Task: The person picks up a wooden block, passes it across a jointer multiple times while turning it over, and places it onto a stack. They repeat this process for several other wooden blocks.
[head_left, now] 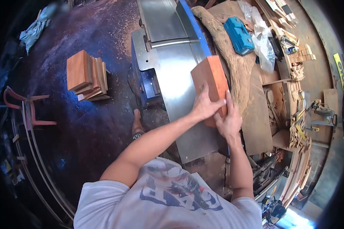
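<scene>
A thick reddish-brown wooden board (209,78) stands on edge on the shiny metal bed (176,72) of a jointer, beside its blue fence (195,23). My left hand (207,105) grips the board, its fingers against the broad face and its thumb reaching over the top edge. Closer to me, my right hand (230,119) holds the near part of the board, with fingers stretched along the top edge. Both hands nearly touch each other. The board's underside and the face toward the fence are hidden.
On the floor to the left stands a stack of wooden boards (80,72), with a reddish chair frame (28,108) farther left. Right of the jointer lie a long rough log (227,49), a teal case (239,36) and clear plastic (262,42). Wood offcuts (297,122) fill the shelving.
</scene>
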Tool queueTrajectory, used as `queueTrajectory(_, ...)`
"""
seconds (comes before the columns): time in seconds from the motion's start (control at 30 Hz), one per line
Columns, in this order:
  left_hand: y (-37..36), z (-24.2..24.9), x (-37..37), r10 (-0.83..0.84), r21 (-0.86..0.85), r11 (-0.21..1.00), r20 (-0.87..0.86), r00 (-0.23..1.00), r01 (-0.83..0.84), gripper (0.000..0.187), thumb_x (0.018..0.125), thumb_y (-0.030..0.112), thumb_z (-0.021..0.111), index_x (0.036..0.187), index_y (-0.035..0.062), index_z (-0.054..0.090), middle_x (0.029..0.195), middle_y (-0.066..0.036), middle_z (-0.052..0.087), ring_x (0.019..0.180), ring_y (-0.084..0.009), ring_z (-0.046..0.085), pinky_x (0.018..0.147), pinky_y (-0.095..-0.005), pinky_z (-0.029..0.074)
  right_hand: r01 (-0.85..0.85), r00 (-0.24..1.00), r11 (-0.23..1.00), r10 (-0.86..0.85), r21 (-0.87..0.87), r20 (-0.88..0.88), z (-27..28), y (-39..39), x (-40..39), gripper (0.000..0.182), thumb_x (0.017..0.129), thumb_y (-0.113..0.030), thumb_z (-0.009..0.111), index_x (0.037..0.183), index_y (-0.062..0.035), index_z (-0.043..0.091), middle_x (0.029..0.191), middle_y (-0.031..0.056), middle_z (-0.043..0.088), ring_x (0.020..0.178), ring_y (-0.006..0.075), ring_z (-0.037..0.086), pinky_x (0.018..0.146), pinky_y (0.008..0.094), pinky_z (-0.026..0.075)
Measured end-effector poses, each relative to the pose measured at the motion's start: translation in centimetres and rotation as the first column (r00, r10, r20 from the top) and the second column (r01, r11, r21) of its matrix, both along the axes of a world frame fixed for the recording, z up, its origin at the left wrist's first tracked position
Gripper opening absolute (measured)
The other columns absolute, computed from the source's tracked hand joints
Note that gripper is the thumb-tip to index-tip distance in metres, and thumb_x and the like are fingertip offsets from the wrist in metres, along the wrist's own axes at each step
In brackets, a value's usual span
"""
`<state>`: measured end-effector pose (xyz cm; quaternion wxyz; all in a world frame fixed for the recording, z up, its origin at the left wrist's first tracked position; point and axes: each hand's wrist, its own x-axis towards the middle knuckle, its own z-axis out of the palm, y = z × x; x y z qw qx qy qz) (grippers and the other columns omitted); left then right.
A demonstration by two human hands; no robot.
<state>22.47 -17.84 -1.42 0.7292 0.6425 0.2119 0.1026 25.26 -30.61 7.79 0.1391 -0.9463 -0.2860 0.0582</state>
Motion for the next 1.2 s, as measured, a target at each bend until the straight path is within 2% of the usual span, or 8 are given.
queueTrajectory(0.13,3.4,0.4,1.7,0.08,-0.003,0.997,0.102,0.992,-0.081,0.12,0.078,0.042,0.086,0.154,-0.0208,0.017,0.152,-0.042,0.038,0.145,-0.0461,0.041,0.12,-0.0449,0.037,-0.066,0.996,0.996,0.062,0.061,0.063,-1.0,2.3,2.2,0.092,0.079,-0.018,0.079,0.161,-0.0212,0.038,0.124,0.0217,0.062,0.105,0.0439,0.067,0.089,0.0505,0.057)
queueTrajectory(0.2,4.5,0.6,2.1,0.086,-0.063,0.995,0.164,0.983,-0.077,0.118,0.078,0.041,0.088,0.153,-0.0205,0.021,0.146,-0.04,0.049,0.139,-0.0422,0.052,0.115,-0.0434,0.044,-0.074,0.994,0.996,0.07,0.048,0.085,-1.4,3.7,3.1,0.088,0.079,-0.018,0.076,0.159,-0.0204,0.039,0.111,0.0205,0.063,0.1,0.0409,0.068,0.085,0.0492,0.057)
queueTrajectory(0.27,5.8,0.9,3.1,0.089,0.024,0.996,-0.002,0.996,-0.089,0.079,0.086,0.028,0.086,0.146,-0.0027,0.045,0.125,-0.02,0.069,0.121,-0.0275,0.065,0.099,-0.0376,0.056,-0.105,0.987,0.994,0.1,0.032,0.13,-1.3,4.7,3.8,0.086,0.08,-0.021,0.075,0.158,-0.0218,0.039,0.112,0.0218,0.064,0.101,0.0409,0.069,0.085,0.0482,0.058)
queueTrajectory(0.33,6.9,-1.5,4.9,0.096,-0.111,0.99,0.117,0.989,-0.083,0.076,0.087,0.026,0.085,0.146,-0.0006,0.047,0.126,-0.018,0.068,0.118,-0.0263,0.066,0.096,-0.0365,0.057,-0.055,0.995,0.997,0.059,-0.048,0.08,-0.1,6.4,4.2,0.084,0.081,-0.023,0.074,0.157,-0.0235,0.04,0.114,0.0231,0.065,0.104,0.0417,0.069,0.088,0.0485,0.058)
queueTrajectory(0.4,8.0,2.2,4.1,0.079,-0.213,0.976,0.2,0.977,-0.035,0.071,0.088,0.024,0.084,0.146,0.0021,0.048,0.129,-0.015,0.066,0.116,-0.0253,0.066,0.095,-0.0369,0.057,-0.038,0.997,0.998,0.042,-0.059,0.072,-0.3,7.6,5.0,0.088,0.078,-0.025,0.076,0.158,-0.0208,0.039,0.121,0.0222,0.063,0.108,0.0407,0.067,0.092,0.049,0.057)
queueTrajectory(0.6,11.5,1.0,6.3,0.002,-0.181,0.983,0.154,0.988,0.026,0.076,0.087,0.028,0.083,0.15,0.0084,0.045,0.133,-0.015,0.062,0.115,-0.0296,0.067,0.077,-0.0463,0.065,-0.082,0.996,0.997,0.081,0.017,0.028,-0.3,10.1,6.9,0.081,0.083,-0.025,0.069,0.157,-0.0143,0.041,0.127,0.0284,0.063,0.115,0.0422,0.067,0.097,0.0507,0.055)
queueTrajectory(0.87,14.0,0.9,7.6,0.009,-0.163,0.986,0.18,0.984,0.021,0.075,0.09,0.027,0.08,0.151,0.007,0.042,0.134,-0.016,0.061,0.115,-0.031,0.067,0.083,-0.0471,0.064,-0.07,0.988,0.997,0.074,-0.038,0.135,-1.5,12.7,8.5,0.085,0.079,-0.031,0.073,0.157,-0.0174,0.041,0.124,0.0252,0.064,0.11,0.042,0.069,0.095,0.0525,0.055)
queueTrajectory(1.2,16.3,0.9,9.1,0.066,-0.24,0.97,0.099,0.993,-0.04,0.083,0.087,0.018,0.084,0.152,-0.0002,0.037,0.133,-0.018,0.065,0.117,-0.0274,0.068,0.092,-0.0387,0.06,-0.092,0.992,0.995,0.096,-0.047,0.079,-0.3,15.4,9.7,0.087,0.077,-0.022,0.072,0.157,-0.0178,0.041,0.123,0.0245,0.065,0.115,0.0406,0.066,0.098,0.055,0.049)
